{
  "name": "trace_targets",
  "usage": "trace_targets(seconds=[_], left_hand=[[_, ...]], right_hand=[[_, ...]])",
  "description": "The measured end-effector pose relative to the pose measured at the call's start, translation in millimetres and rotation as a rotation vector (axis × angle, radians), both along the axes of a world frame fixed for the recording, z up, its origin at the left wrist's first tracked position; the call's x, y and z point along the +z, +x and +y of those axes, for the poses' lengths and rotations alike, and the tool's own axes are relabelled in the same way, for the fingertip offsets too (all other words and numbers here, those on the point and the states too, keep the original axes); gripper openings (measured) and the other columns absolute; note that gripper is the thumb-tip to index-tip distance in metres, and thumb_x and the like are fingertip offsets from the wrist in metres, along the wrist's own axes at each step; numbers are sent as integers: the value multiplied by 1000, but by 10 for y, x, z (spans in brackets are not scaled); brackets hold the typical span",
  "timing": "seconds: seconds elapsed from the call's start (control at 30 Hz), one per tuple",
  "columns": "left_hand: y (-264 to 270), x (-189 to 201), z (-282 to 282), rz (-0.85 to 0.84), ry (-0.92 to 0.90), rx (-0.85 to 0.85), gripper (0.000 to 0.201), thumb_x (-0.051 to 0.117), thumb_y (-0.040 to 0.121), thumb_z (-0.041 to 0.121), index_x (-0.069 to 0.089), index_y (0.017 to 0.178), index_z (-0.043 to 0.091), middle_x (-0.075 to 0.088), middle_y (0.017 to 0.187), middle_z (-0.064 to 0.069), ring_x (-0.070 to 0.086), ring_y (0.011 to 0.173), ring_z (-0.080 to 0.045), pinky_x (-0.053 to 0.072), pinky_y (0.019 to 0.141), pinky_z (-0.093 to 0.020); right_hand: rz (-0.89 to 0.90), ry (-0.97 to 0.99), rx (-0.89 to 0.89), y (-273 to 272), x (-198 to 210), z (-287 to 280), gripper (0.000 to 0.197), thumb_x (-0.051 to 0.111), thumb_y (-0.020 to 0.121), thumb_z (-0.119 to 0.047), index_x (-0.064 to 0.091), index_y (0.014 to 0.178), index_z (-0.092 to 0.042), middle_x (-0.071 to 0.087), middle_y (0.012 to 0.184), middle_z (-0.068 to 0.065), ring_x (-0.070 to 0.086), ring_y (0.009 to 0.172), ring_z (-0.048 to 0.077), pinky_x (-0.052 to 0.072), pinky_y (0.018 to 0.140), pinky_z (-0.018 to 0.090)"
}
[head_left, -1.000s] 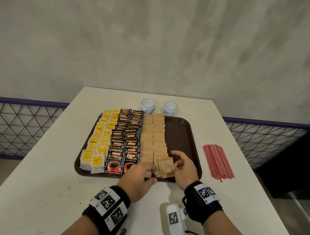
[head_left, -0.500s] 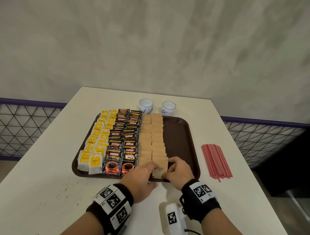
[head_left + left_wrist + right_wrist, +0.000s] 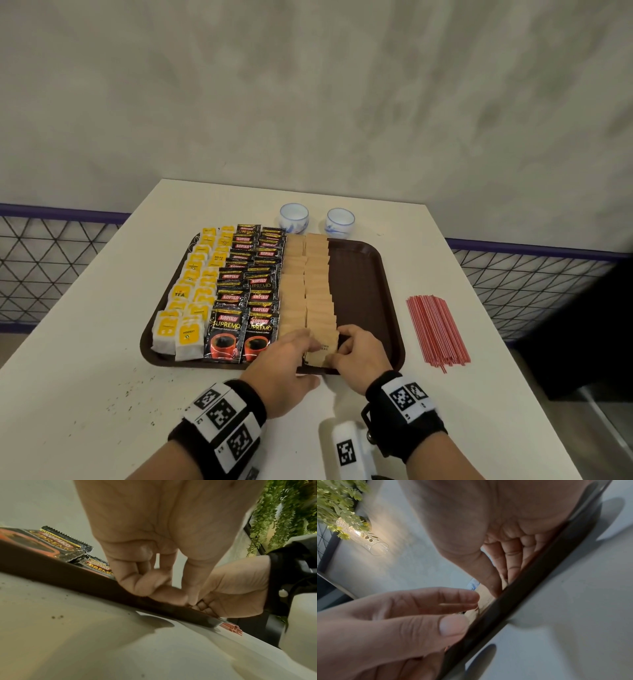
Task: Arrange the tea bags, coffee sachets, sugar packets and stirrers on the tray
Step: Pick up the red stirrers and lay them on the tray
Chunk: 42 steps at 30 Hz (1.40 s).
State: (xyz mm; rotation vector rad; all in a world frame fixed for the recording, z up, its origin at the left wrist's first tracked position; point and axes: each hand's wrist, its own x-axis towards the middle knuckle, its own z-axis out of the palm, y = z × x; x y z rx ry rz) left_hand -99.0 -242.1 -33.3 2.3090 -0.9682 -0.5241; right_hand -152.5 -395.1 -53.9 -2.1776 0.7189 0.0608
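Black wristbands (image 3: pixel 407 409) carrying white square-patterned marker tags wrap both bare forearms; a white camera housing (image 3: pixel 349 448) hangs beneath the right.

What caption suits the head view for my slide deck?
Both hands, left hand and right hand, seat a brown sugar packet on the tray; red stirrers wait alongside.

Tray (image 3: pixel 363 274): dark brown plastic, matt. Coffee sachets (image 3: pixel 224 337), left of the left hand (image 3: pixel 284 370): glossy black foil. Sugar packets (image 3: pixel 317 294), beyond both hands: plain matt brown paper. Stirrers (image 3: pixel 436 329), right of the right hand (image 3: pixel 358 356): thin red plastic. Table (image 3: pixel 85 394): smooth, off-white, speckled. Cups (image 3: pixel 294 218): glazed ceramic.
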Motion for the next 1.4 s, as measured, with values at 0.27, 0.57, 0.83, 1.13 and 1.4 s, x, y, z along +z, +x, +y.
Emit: trace_targets(seconds=[0.27,0.57,0.83,1.13,1.4], left_hand=[[11,117,467,19,-184,137,35,70,80,32,54,110,40,41,112,28,52,75,-1,42,69,-5],[-50,103,1243,112,-202,393,47,81,69,20,57,92,53,51,106,25,45,38,-4,40,48,-13],[-120,163,1476,102,-155,466,51,84,63,17,59,83,56,54,100,27,47,31,-9,33,41,-12],[-175,189,1555,112,-157,477,55,85,61,11,61,79,57,57,94,28,48,31,-10,35,40,-12],[-211,189,1584,61,-178,479,55,85,60,8,61,79,53,60,87,25,46,30,-8,34,39,-14]], right_hand=[[-60,-241,-226,-306,314,-529,55,69,86,-24,47,135,-16,58,107,-1,54,99,17,44,82,25],[409,-415,-346,-243,249,-1322,91,72,76,-54,26,143,-10,39,141,16,40,130,35,36,108,45],[549,-498,-241,17,206,-1419,70,71,79,-45,44,131,-7,51,129,13,52,117,31,44,98,39],[565,-562,-154,95,179,-1397,44,51,96,-21,45,137,-6,51,137,11,52,125,28,40,106,32],[540,-575,-149,-4,60,-1337,20,53,94,-19,60,108,-6,64,100,7,60,84,23,49,82,28]])
